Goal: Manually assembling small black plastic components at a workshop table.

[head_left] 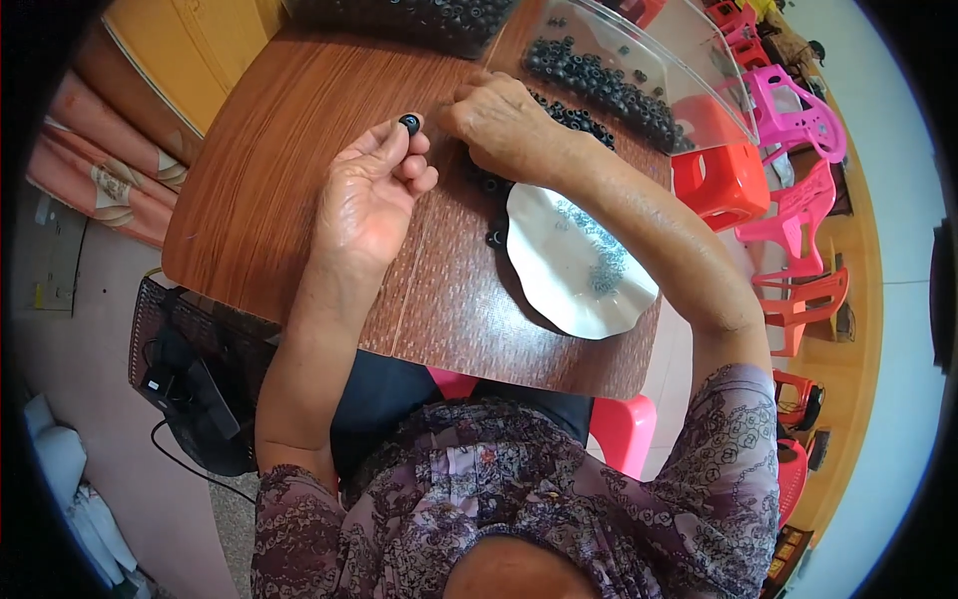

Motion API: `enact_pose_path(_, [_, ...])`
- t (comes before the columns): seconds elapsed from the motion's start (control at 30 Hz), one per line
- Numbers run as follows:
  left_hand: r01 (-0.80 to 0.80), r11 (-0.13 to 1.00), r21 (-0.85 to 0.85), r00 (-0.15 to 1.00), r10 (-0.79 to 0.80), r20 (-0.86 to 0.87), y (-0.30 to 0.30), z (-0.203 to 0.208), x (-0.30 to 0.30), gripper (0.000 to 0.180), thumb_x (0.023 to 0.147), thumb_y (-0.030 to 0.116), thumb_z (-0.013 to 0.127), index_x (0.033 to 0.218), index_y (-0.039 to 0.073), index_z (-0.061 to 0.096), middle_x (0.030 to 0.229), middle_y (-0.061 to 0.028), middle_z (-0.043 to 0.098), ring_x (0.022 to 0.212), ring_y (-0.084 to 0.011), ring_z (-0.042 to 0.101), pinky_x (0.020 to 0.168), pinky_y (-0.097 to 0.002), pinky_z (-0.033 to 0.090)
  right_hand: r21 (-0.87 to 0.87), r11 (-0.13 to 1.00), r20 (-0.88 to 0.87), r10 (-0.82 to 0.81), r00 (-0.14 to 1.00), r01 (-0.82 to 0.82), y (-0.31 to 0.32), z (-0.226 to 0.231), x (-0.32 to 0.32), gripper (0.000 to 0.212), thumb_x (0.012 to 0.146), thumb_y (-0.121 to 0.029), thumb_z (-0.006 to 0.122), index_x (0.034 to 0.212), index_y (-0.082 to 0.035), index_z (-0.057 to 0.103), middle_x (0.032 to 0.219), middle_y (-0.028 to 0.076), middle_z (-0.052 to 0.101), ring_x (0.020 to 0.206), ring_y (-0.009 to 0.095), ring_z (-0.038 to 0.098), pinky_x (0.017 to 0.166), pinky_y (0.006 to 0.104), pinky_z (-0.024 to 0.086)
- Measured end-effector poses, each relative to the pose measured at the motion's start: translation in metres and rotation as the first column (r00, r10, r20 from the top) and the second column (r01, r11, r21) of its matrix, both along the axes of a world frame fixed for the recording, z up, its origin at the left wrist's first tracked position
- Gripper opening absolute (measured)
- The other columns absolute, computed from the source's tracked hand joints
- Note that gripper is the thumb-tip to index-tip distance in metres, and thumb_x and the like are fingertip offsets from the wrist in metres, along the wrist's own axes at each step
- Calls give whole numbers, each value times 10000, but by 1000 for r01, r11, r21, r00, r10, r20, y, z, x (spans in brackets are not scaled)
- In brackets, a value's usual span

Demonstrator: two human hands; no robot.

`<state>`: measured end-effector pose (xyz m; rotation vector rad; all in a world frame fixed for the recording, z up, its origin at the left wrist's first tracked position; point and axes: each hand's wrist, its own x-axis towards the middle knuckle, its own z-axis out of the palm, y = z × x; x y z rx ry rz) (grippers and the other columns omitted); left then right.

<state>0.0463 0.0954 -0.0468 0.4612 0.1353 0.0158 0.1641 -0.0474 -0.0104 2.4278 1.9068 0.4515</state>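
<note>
Between the thumb and fingers of my left hand (374, 190) is a small round black part (409, 123) with a hollow middle, held up over the table. My right hand (499, 120) is to the right of it, palm down, fingers bent and drawn together. Its fingertips are partly hidden, and whatever they may pinch does not show. Below my right forearm lies a white wavy-edged plate (544, 270) with many tiny clear pieces (607, 270) on it. Loose black parts (496, 238) lie along the plate's left edge, and more (584, 122) are heaped beyond my right wrist.
A clear plastic bin (689, 75) with many black parts stands at the far right of the brown wooden table (269, 190). Another black-filled container (409, 22) is at the far edge. Red and pink plastic stools (720, 185) stand to the right; a dark basket (190, 369) is at lower left.
</note>
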Motion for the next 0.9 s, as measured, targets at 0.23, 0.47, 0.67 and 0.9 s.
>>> enact_pose_path(0.23, [17, 999, 43, 1000, -17, -2, -1, 1, 1, 182, 882, 106, 578, 1016, -16, 571, 839, -65, 563, 673, -132, 449, 634, -268, 376, 112, 977, -142, -166, 976, 183, -6, 17, -18, 121, 656, -36, 587, 750, -61, 658, 763, 145, 624, 807, 318, 593, 714, 419, 470])
enact_pose_path(0.47, [63, 996, 55, 998, -64, 4, -7, -2, 0, 179, 880, 98, 578, 1020, -15, 581, 839, -64, 564, 673, -127, 446, 639, -263, 377, 351, 842, -618, -121, 777, 410, -32, 21, -32, 138, 701, -34, 631, 837, -25, 653, 802, 149, 643, 789, 275, 615, 707, 371, 485])
enact_pose_path(0.67, [129, 990, 64, 989, -133, 58, -20, 3, -7, 176, 871, 78, 583, 1020, -13, 587, 837, -72, 574, 671, -123, 454, 641, -263, 382, 314, 678, -948, 188, 257, 665, -73, 30, -66, 147, 770, 20, 669, 916, 8, 648, 837, 48, 651, 798, 115, 604, 746, 241, 486])
enact_pose_path(0.9, [221, 974, 56, 975, -222, 10, -58, 21, -24, 145, 880, 53, 566, 1005, -17, 584, 834, -98, 585, 656, -130, 483, 647, -256, 404, 320, 520, -920, 369, 130, 791, -100, 36, -100, 185, 711, 55, 699, 887, 20, 657, 855, 82, 663, 817, 151, 621, 776, 267, 493])
